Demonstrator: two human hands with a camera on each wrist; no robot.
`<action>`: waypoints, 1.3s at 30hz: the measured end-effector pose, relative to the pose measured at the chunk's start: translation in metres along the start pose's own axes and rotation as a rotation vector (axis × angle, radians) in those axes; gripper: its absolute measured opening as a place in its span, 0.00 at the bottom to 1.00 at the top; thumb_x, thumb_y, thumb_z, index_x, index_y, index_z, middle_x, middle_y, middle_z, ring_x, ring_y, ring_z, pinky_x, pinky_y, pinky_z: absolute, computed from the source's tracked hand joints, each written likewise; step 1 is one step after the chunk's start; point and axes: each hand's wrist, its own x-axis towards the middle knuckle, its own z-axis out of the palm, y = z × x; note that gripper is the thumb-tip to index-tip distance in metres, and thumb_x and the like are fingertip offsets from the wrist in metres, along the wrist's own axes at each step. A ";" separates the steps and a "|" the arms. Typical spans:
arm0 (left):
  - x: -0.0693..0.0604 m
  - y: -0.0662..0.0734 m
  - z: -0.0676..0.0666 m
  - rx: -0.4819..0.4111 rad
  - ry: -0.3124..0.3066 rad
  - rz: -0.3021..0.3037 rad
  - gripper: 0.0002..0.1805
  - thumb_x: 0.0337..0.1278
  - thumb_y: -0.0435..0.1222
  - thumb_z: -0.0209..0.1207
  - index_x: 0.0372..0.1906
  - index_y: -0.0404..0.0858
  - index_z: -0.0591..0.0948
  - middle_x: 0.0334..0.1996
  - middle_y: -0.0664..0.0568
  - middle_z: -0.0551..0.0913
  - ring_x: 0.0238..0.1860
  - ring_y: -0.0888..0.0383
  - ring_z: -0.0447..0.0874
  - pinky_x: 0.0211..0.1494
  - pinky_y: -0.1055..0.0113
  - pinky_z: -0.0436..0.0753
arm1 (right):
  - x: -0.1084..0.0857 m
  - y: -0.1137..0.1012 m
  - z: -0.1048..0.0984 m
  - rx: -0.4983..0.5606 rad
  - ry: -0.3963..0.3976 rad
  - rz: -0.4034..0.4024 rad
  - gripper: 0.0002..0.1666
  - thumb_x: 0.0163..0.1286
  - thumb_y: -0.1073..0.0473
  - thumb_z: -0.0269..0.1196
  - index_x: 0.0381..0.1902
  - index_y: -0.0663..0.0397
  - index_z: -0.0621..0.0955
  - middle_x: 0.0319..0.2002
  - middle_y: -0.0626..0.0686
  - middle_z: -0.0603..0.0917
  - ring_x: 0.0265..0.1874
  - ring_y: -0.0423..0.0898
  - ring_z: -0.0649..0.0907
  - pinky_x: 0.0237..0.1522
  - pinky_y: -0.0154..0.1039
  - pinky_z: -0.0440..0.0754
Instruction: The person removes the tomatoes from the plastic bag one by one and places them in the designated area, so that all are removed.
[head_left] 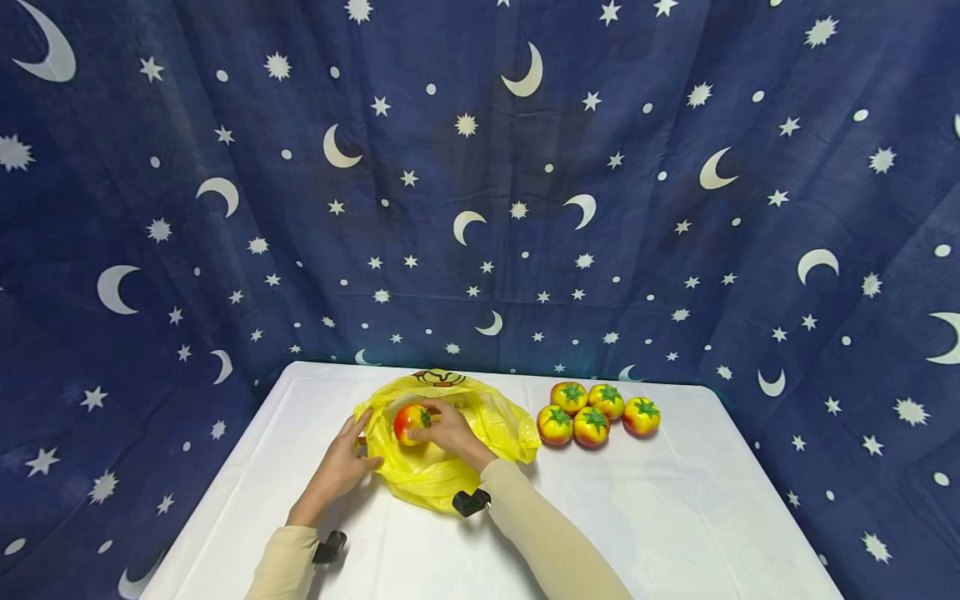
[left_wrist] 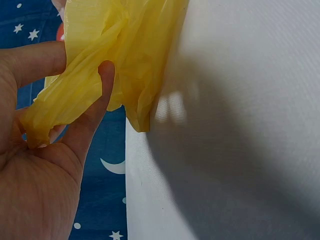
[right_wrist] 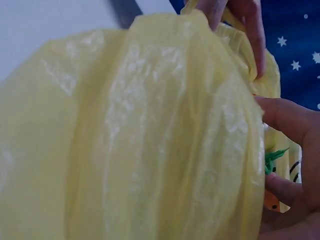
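Observation:
A yellow plastic bag (head_left: 487, 421) lies on the white table with its mouth spread open. My left hand (head_left: 341, 465) grips the bag's left edge; in the left wrist view the gathered yellow plastic (left_wrist: 75, 95) runs between the fingers and thumb. Inside the bag's mouth, my right hand (head_left: 452, 433) holds a red and yellow tomato (head_left: 409, 423) with a green leafy top. The right wrist view shows mostly the bag's side (right_wrist: 150, 135), which hides most of that tomato; its green leaves (right_wrist: 272, 159) peek out beside the fingers.
Several more tomatoes (head_left: 591, 427) sit in a group right of the bag, near the table's far edge. The white-covered table (head_left: 660, 517) ends at a dark blue curtain (head_left: 420, 333) patterned with moons and stars.

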 end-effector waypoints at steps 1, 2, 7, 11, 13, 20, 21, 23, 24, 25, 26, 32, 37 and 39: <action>-0.001 0.000 0.000 0.001 -0.001 -0.003 0.49 0.49 0.31 0.67 0.77 0.38 0.56 0.77 0.35 0.50 0.63 0.37 0.73 0.66 0.43 0.73 | -0.001 0.000 0.000 -0.002 -0.009 -0.004 0.42 0.52 0.51 0.76 0.65 0.50 0.75 0.59 0.53 0.79 0.54 0.51 0.81 0.59 0.47 0.80; -0.001 0.000 -0.001 0.001 -0.003 -0.005 0.49 0.49 0.31 0.67 0.77 0.38 0.56 0.77 0.34 0.49 0.64 0.37 0.73 0.67 0.42 0.73 | -0.003 -0.001 -0.001 -0.001 -0.016 -0.010 0.42 0.53 0.51 0.76 0.65 0.50 0.75 0.60 0.53 0.79 0.54 0.51 0.81 0.59 0.47 0.80; -0.003 -0.001 -0.001 -0.008 -0.002 0.001 0.49 0.49 0.31 0.67 0.77 0.37 0.55 0.77 0.34 0.49 0.64 0.37 0.73 0.68 0.42 0.72 | -0.010 -0.003 -0.003 0.030 -0.035 -0.006 0.41 0.54 0.51 0.76 0.66 0.47 0.74 0.60 0.52 0.78 0.52 0.50 0.81 0.57 0.46 0.82; -0.003 -0.003 -0.001 -0.018 0.009 0.023 0.49 0.49 0.30 0.67 0.77 0.37 0.56 0.76 0.35 0.51 0.63 0.37 0.74 0.69 0.43 0.71 | -0.014 -0.006 -0.003 0.043 -0.024 0.011 0.40 0.54 0.51 0.75 0.65 0.43 0.75 0.59 0.51 0.78 0.52 0.49 0.81 0.56 0.46 0.82; -0.003 -0.004 -0.001 -0.023 0.013 0.033 0.49 0.49 0.30 0.67 0.77 0.36 0.56 0.76 0.35 0.52 0.63 0.38 0.75 0.69 0.43 0.70 | -0.017 -0.007 -0.003 0.048 -0.013 0.016 0.39 0.54 0.51 0.75 0.64 0.41 0.75 0.59 0.51 0.78 0.52 0.49 0.81 0.56 0.46 0.83; -0.002 -0.004 -0.001 -0.003 0.012 0.033 0.49 0.49 0.30 0.68 0.77 0.36 0.56 0.76 0.35 0.53 0.61 0.39 0.76 0.66 0.45 0.74 | -0.023 -0.010 -0.008 0.079 0.016 -0.029 0.41 0.54 0.50 0.75 0.66 0.39 0.74 0.61 0.50 0.77 0.53 0.49 0.78 0.56 0.44 0.82; -0.002 -0.004 -0.001 0.000 0.013 0.032 0.49 0.49 0.30 0.68 0.77 0.36 0.56 0.76 0.35 0.53 0.61 0.39 0.76 0.65 0.45 0.75 | -0.024 -0.010 -0.009 0.090 0.012 -0.039 0.41 0.54 0.50 0.75 0.66 0.38 0.74 0.61 0.51 0.76 0.54 0.49 0.78 0.56 0.44 0.82; -0.002 -0.003 -0.001 -0.002 0.012 0.033 0.50 0.48 0.30 0.68 0.77 0.36 0.56 0.75 0.37 0.55 0.60 0.40 0.76 0.64 0.46 0.76 | -0.027 -0.011 -0.011 0.111 0.007 -0.059 0.41 0.54 0.50 0.75 0.66 0.38 0.73 0.62 0.51 0.76 0.55 0.50 0.78 0.56 0.44 0.82; -0.001 -0.003 -0.001 -0.002 0.013 0.034 0.50 0.48 0.30 0.68 0.77 0.37 0.56 0.75 0.37 0.55 0.60 0.41 0.76 0.63 0.46 0.76 | -0.029 -0.012 -0.013 0.121 0.004 -0.067 0.40 0.55 0.51 0.75 0.66 0.38 0.74 0.62 0.51 0.76 0.55 0.50 0.78 0.55 0.45 0.82; -0.001 -0.003 -0.001 -0.006 0.013 0.032 0.50 0.48 0.30 0.68 0.77 0.37 0.56 0.75 0.37 0.55 0.60 0.41 0.76 0.63 0.46 0.77 | -0.030 -0.013 -0.014 0.129 0.001 -0.069 0.40 0.55 0.51 0.75 0.66 0.37 0.74 0.62 0.51 0.75 0.55 0.50 0.78 0.55 0.45 0.82; -0.001 -0.003 -0.001 -0.008 0.012 0.031 0.50 0.48 0.30 0.68 0.77 0.37 0.56 0.75 0.38 0.56 0.60 0.41 0.76 0.63 0.46 0.77 | -0.032 -0.014 -0.015 0.137 0.000 -0.071 0.40 0.55 0.51 0.75 0.66 0.37 0.74 0.62 0.52 0.75 0.55 0.51 0.78 0.55 0.45 0.82; -0.001 -0.001 -0.001 -0.020 0.005 0.031 0.50 0.48 0.29 0.68 0.77 0.38 0.55 0.75 0.38 0.55 0.60 0.40 0.77 0.62 0.47 0.78 | -0.040 -0.017 -0.019 0.148 0.000 -0.077 0.40 0.55 0.51 0.75 0.66 0.35 0.73 0.64 0.52 0.74 0.56 0.51 0.78 0.55 0.43 0.82; -0.001 -0.001 -0.001 -0.014 0.006 0.030 0.50 0.48 0.30 0.68 0.77 0.37 0.56 0.75 0.37 0.55 0.61 0.39 0.76 0.63 0.46 0.77 | -0.047 -0.019 -0.024 0.150 -0.003 -0.100 0.41 0.55 0.51 0.75 0.67 0.37 0.73 0.63 0.51 0.73 0.58 0.53 0.76 0.56 0.46 0.81; -0.001 -0.001 0.000 -0.013 0.005 0.028 0.50 0.48 0.30 0.68 0.77 0.37 0.56 0.75 0.36 0.54 0.61 0.39 0.76 0.63 0.46 0.77 | -0.050 -0.020 -0.026 0.158 -0.004 -0.115 0.42 0.55 0.51 0.75 0.68 0.40 0.73 0.63 0.51 0.73 0.58 0.54 0.75 0.56 0.48 0.81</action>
